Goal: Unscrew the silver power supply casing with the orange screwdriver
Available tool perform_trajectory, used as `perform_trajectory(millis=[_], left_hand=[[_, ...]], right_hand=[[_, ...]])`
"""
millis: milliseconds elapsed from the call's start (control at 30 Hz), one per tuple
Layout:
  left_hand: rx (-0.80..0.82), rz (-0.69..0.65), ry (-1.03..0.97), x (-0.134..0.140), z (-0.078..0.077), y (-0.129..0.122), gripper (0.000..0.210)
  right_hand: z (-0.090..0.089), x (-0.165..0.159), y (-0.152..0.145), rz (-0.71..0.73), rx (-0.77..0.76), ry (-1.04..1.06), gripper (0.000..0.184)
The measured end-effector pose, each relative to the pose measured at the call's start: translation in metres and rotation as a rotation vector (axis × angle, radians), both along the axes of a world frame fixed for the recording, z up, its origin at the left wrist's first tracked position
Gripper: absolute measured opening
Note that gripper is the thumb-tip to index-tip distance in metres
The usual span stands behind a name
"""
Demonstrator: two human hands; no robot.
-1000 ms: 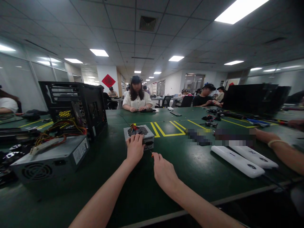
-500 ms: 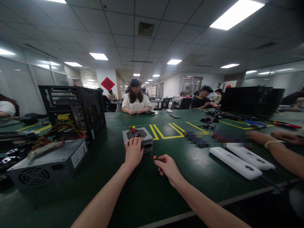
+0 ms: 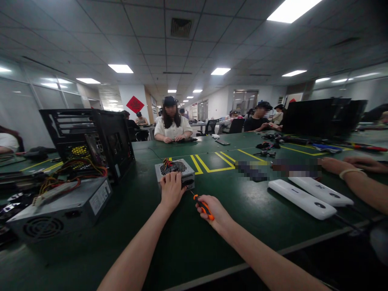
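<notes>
A small grey computer power supply (image 3: 187, 171) sits on the green table in front of me, with a bundle of coloured wires (image 3: 170, 165) on its vented top. My left hand (image 3: 172, 188) grips its near side, fingers over the upper edge and thumb to the right. In my right hand (image 3: 214, 210) is a screwdriver (image 3: 204, 207) with an orange and black handle, held in closed fingers. Its thin shaft points up and left to the near lower right of the power supply. I cannot tell whether the tip touches it; any screw there is too small to see.
At left stand an open black computer case (image 3: 115, 141) and a larger grey power supply (image 3: 60, 210) with loose cables. White power-bank-like devices (image 3: 301, 201) lie to the right, near another person's arm (image 3: 360, 178). Across the table sits a person (image 3: 172, 125). Pliers (image 3: 327, 148) lie far right.
My right hand has turned, so more of the screwdriver's handle now shows below the fingers. My left hand stays on the power supply. The view has shifted slightly.
</notes>
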State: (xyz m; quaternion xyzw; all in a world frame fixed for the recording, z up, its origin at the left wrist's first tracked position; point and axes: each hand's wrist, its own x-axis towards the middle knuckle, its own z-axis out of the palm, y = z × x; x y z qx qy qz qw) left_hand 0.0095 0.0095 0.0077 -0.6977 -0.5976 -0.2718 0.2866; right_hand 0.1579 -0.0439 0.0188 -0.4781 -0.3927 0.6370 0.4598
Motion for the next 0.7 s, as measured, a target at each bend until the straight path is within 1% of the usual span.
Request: perform_trajectory(millis=[133, 200, 300, 400, 533, 600, 667, 700], left_hand=[[-0.014, -0.037, 0.103, -0.007, 0.002, -0.001, 0.046], [-0.02, -0.06, 0.139, -0.012, 0.004, -0.004, 0.044], [-0.016, -0.113, 0.18, -0.018, 0.005, -0.01, 0.043], [-0.001, -0.14, 0.195, -0.021, 0.006, -0.015, 0.043], [0.011, -0.133, 0.19, -0.021, 0.006, -0.017, 0.044], [0.004, -0.128, 0.181, -0.021, 0.005, -0.016, 0.046], [-0.008, -0.124, 0.176, -0.021, 0.004, -0.016, 0.046], [-0.012, -0.122, 0.177, -0.021, 0.004, -0.015, 0.045]], right_hand=[[0.006, 0.0, -0.011, 0.005, 0.1, -0.041, 0.014], [0.006, 0.001, -0.016, 0.027, 0.155, -0.085, 0.016], [0.003, 0.007, -0.02, 0.066, 0.234, -0.183, 0.015], [0.0, 0.015, -0.024, 0.087, 0.34, -0.33, 0.012], [0.002, 0.011, -0.033, 0.029, 0.494, -0.55, 0.01], [0.004, -0.001, -0.041, 0.0, 0.577, -0.718, 0.016], [0.004, -0.018, -0.05, 0.015, 0.741, -1.174, 0.025], [0.005, -0.028, -0.053, 0.025, 0.81, -1.324, 0.026]])
